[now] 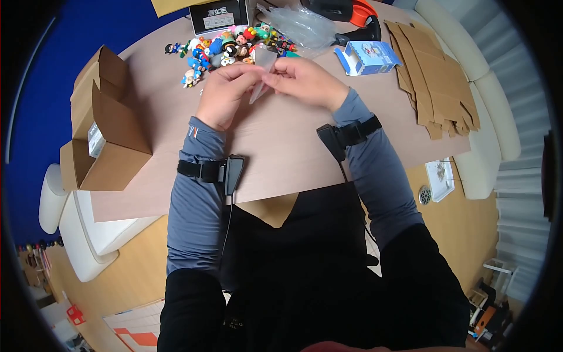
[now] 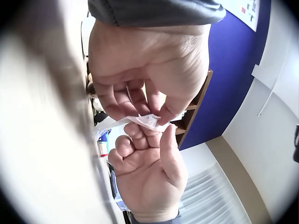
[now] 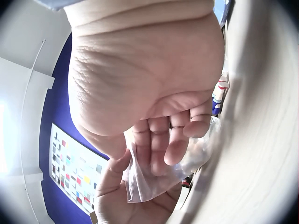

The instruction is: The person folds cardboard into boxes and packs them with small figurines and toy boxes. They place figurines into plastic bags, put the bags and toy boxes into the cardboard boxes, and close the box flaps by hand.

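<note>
A small translucent plastic bag is stretched between both hands above the table. My left hand pinches one side of it between thumb and fingers. From the other side, my right hand pinches it, thumb against curled fingers. In the left wrist view the bag looks crumpled where the fingertips of the two hands meet. The right wrist view shows a flat, see-through flap of the bag hanging past the fingers. Just beyond the hands lies a pile of small colourful figurines.
An opened cardboard box stands at the left. A blue printed box lies at the right, near flattened cardboard. Behind are clear plastic wrap, an orange-and-black tape dispenser and a black-and-white box.
</note>
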Tool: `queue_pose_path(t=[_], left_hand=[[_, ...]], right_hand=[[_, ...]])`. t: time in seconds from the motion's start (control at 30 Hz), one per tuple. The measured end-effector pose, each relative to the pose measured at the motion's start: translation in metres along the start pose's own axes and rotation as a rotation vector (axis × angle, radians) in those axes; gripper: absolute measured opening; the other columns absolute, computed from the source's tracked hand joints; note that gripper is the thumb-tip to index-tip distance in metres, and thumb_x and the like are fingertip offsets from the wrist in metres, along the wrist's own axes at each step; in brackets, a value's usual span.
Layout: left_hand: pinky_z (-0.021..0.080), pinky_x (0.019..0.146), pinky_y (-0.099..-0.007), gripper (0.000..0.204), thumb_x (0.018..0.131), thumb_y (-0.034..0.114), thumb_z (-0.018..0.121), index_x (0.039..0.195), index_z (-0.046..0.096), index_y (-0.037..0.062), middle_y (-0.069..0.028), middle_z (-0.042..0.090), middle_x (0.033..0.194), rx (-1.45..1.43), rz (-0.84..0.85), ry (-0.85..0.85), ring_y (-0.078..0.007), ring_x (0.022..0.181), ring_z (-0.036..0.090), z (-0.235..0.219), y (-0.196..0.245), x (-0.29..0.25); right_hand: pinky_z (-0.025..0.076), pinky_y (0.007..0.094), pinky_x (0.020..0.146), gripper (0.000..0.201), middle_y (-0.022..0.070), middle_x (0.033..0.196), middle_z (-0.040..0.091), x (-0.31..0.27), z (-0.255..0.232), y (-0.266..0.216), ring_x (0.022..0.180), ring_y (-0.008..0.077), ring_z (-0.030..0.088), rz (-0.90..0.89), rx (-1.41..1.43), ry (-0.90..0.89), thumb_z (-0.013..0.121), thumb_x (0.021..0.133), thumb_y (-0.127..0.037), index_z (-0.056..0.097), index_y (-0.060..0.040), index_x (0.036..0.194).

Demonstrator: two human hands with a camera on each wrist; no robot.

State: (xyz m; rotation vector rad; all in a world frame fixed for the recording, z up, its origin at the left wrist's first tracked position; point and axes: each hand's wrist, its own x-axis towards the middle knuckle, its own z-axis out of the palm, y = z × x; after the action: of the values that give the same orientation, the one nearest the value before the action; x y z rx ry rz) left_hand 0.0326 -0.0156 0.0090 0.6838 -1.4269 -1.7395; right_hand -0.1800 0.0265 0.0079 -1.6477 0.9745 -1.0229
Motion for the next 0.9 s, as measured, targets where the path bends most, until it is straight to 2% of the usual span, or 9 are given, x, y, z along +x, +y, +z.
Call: queue_pose_path(t=[0.07, 0.17, 0.27, 0.47, 0.53, 0.6, 0.7, 0.83, 0.9], left_hand=[[0.050, 0.071, -0.0223, 0.016, 0.094, 0.008, 0.069, 0.104, 0.075, -0.0041, -0.0039, 0.070, 0.089, 0.020, 0.020, 0.029, -0.0092, 0.077, 0.063, 0.003, -0.001, 0.001], [0.050, 0.068, -0.0210, 0.015, 0.093, 0.006, 0.071, 0.104, 0.075, -0.0043, -0.0048, 0.071, 0.089, 0.157, 0.069, 0.033, -0.0087, 0.075, 0.063, 0.006, -0.003, 0.000], [0.049, 0.066, -0.0199, 0.016, 0.093, 0.005, 0.072, 0.105, 0.075, -0.0044, -0.0050, 0.071, 0.089, 0.216, 0.044, 0.062, -0.0081, 0.074, 0.063, 0.011, 0.000, -0.001], [0.051, 0.070, -0.0241, 0.020, 0.095, 0.014, 0.071, 0.105, 0.076, -0.0034, -0.0033, 0.071, 0.087, 0.184, -0.007, 0.047, -0.0094, 0.077, 0.063, 0.007, 0.006, -0.002], [0.052, 0.071, -0.0259, 0.022, 0.096, 0.017, 0.070, 0.105, 0.076, -0.0028, -0.0026, 0.071, 0.087, 0.228, 0.002, 0.030, -0.0099, 0.078, 0.063, 0.003, 0.004, -0.001], [0.052, 0.070, -0.0255, 0.022, 0.096, 0.017, 0.071, 0.106, 0.076, -0.0025, -0.0024, 0.070, 0.086, 0.235, -0.019, 0.012, -0.0095, 0.077, 0.063, -0.002, 0.001, 0.001], [0.053, 0.076, -0.0261, 0.024, 0.098, 0.021, 0.070, 0.107, 0.075, -0.0003, -0.0025, 0.071, 0.091, 0.278, -0.024, -0.039, -0.0101, 0.080, 0.064, 0.000, 0.003, 0.000], [0.053, 0.074, -0.0268, 0.024, 0.098, 0.021, 0.069, 0.107, 0.074, -0.0006, -0.0023, 0.070, 0.090, 0.229, -0.051, -0.036, -0.0103, 0.078, 0.063, 0.006, 0.005, -0.003], [0.053, 0.074, -0.0268, 0.024, 0.098, 0.021, 0.069, 0.107, 0.074, -0.0006, -0.0021, 0.069, 0.089, 0.217, -0.052, -0.035, -0.0102, 0.077, 0.063, 0.007, 0.004, -0.003]], right_hand=[[0.047, 0.0217, 0.071, 0.033, -0.0012, 0.084, 0.065, 0.000, -0.003, -0.015, 0.079, 0.0061, 0.059, 0.139, -0.221, -0.038, 0.061, 0.104, -0.035, 0.069, -0.0024, 0.104], [0.044, 0.0219, 0.068, 0.039, -0.0016, 0.078, 0.063, -0.001, 0.002, -0.014, 0.076, 0.0064, 0.056, 0.086, -0.277, 0.026, 0.057, 0.105, -0.039, 0.070, -0.0032, 0.099], [0.045, 0.0232, 0.064, 0.040, -0.0014, 0.077, 0.065, 0.001, 0.001, -0.005, 0.072, 0.0059, 0.056, 0.071, -0.091, 0.065, 0.062, 0.101, -0.043, 0.072, -0.0040, 0.097], [0.045, 0.0231, 0.073, 0.035, -0.0024, 0.079, 0.062, 0.001, -0.010, -0.002, 0.076, 0.0069, 0.055, 0.071, -0.192, 0.014, 0.055, 0.106, -0.034, 0.067, -0.0047, 0.093], [0.045, 0.0226, 0.072, 0.033, -0.0034, 0.079, 0.060, 0.002, -0.008, 0.002, 0.076, 0.0063, 0.054, 0.059, -0.190, 0.015, 0.055, 0.107, -0.034, 0.067, -0.0049, 0.095], [0.042, 0.0237, 0.062, 0.028, -0.0034, 0.073, 0.059, 0.006, -0.009, 0.010, 0.068, 0.0054, 0.049, -0.042, -0.172, 0.087, 0.059, 0.104, -0.031, 0.068, -0.0060, 0.092], [0.040, 0.0229, 0.065, 0.030, -0.0061, 0.075, 0.052, 0.003, -0.007, 0.002, 0.072, 0.0047, 0.047, -0.071, -0.242, 0.076, 0.056, 0.108, -0.032, 0.064, -0.0054, 0.098], [0.039, 0.0240, 0.059, 0.026, -0.0038, 0.071, 0.055, 0.005, -0.007, 0.006, 0.067, 0.0045, 0.047, -0.095, -0.202, 0.103, 0.062, 0.103, -0.028, 0.067, -0.0044, 0.094], [0.041, 0.0234, 0.061, 0.024, -0.0036, 0.072, 0.056, 0.005, -0.006, 0.003, 0.068, 0.0045, 0.048, -0.028, -0.119, 0.111, 0.063, 0.102, -0.027, 0.067, -0.0045, 0.096]])
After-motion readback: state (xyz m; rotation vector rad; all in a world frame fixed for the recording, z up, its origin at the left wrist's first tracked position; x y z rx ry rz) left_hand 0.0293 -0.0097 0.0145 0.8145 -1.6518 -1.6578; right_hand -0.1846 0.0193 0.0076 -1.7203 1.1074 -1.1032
